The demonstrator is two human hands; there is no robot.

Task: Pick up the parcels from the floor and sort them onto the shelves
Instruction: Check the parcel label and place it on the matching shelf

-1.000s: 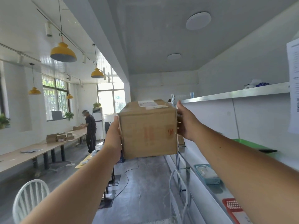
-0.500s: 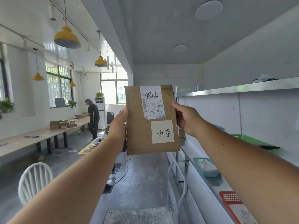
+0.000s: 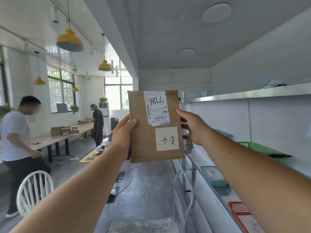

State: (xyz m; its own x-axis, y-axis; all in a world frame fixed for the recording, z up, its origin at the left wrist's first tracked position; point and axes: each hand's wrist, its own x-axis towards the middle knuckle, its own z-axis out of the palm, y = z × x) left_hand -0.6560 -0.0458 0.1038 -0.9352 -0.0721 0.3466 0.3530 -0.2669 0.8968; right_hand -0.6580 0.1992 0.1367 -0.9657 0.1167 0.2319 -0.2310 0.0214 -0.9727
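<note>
A brown cardboard parcel (image 3: 144, 142) is held up at arm's length in mid-view, its labelled face turned toward me. A white shipping label with upside-down handwriting and a square white sticker sit on that face. My left hand (image 3: 123, 133) grips the parcel's left edge. My right hand (image 3: 193, 126) grips its right edge. The metal shelves (image 3: 235, 96) run along the right wall, just right of the parcel.
On the lower shelf stand a green basket (image 3: 257, 146), a blue basket (image 3: 213, 175) and a red basket (image 3: 239, 211). A white chair (image 3: 33, 190) stands lower left. One person walks at the left, another stands at the long tables (image 3: 55, 138). A metal step platform (image 3: 143, 225) lies below.
The parcel was tipped from showing its plain side to showing its labelled face, and stays held up. A person in a white shirt has come into view at the left.
</note>
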